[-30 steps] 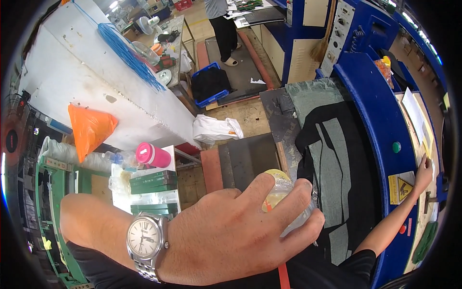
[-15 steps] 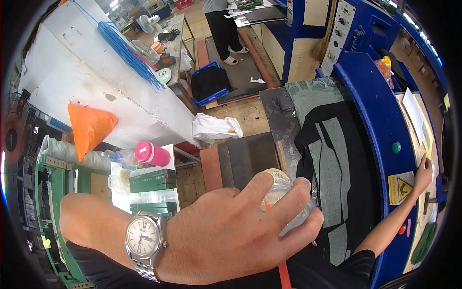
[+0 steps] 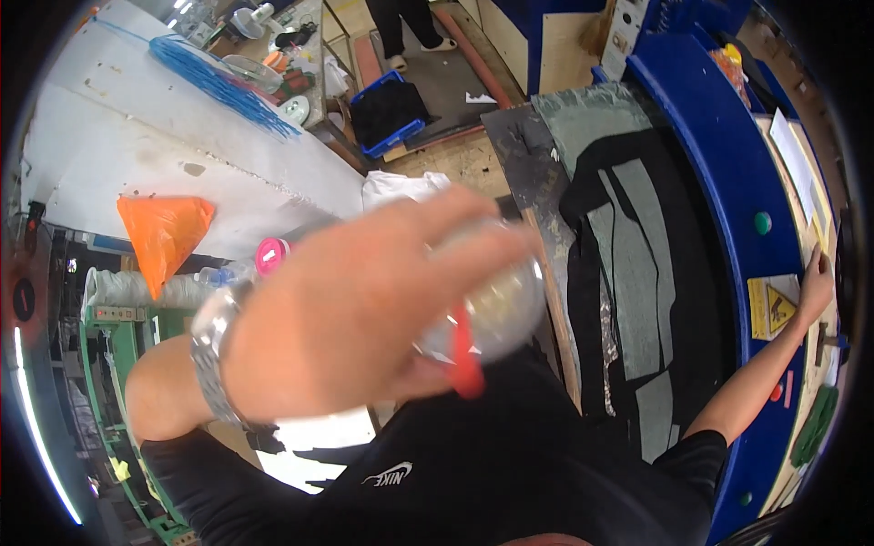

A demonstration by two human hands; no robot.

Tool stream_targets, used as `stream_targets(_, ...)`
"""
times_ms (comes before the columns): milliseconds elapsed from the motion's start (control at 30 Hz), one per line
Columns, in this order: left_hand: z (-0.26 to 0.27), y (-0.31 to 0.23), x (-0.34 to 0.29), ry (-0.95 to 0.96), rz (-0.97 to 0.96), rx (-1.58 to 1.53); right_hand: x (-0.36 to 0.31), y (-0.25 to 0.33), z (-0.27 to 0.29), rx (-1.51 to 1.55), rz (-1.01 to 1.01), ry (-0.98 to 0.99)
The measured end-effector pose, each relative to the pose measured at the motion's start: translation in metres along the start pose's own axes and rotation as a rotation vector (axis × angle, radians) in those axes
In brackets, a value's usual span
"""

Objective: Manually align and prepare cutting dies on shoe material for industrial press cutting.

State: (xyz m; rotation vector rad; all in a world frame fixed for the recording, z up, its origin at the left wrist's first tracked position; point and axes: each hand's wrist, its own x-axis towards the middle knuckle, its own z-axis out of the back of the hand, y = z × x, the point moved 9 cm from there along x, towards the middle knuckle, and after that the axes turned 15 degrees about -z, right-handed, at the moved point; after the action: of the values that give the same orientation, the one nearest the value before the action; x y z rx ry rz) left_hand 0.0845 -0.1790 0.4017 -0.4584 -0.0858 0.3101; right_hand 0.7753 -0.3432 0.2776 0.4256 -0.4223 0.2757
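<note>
My left hand point(image 3: 355, 309), with a metal wristwatch point(image 3: 214, 350) on the wrist, is close to the camera and blurred. It is wrapped around a clear plastic bottle point(image 3: 496, 305) that has a red strap or ring point(image 3: 462, 350) hanging from it. My right hand point(image 3: 817, 282) is stretched far out to the right and rests on the top edge of a blue machine point(image 3: 728, 182), beside a yellow warning sticker point(image 3: 772, 308). Dark cut sheets point(image 3: 628, 264) lie on the machine bed between my two arms.
A white worktable point(image 3: 164, 155) at the upper left carries an orange bag point(image 3: 164, 235) and blue cords point(image 3: 214, 77). A pink-capped container point(image 3: 270, 255) stands below it. A person's legs point(image 3: 401, 27) stand at the top near a blue crate point(image 3: 387, 114). A green frame point(image 3: 109, 364) is at lower left.
My left hand has lifted the clear bottle up toward the camera and tilted it; the hand looks larger and blurred. My right hand stays on the blue machine.
</note>
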Motion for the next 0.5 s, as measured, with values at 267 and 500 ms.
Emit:
stream_targets(267,0.007,0.095,-0.045,-0.226,0.267,-0.102,0.008,-0.007,-0.013,0.016,0.018,-0.015)
stream_targets(500,-0.029,0.117,-0.068,-0.204,0.457,-0.175,0.027,-0.021,0.001,-0.04,0.032,-0.06)
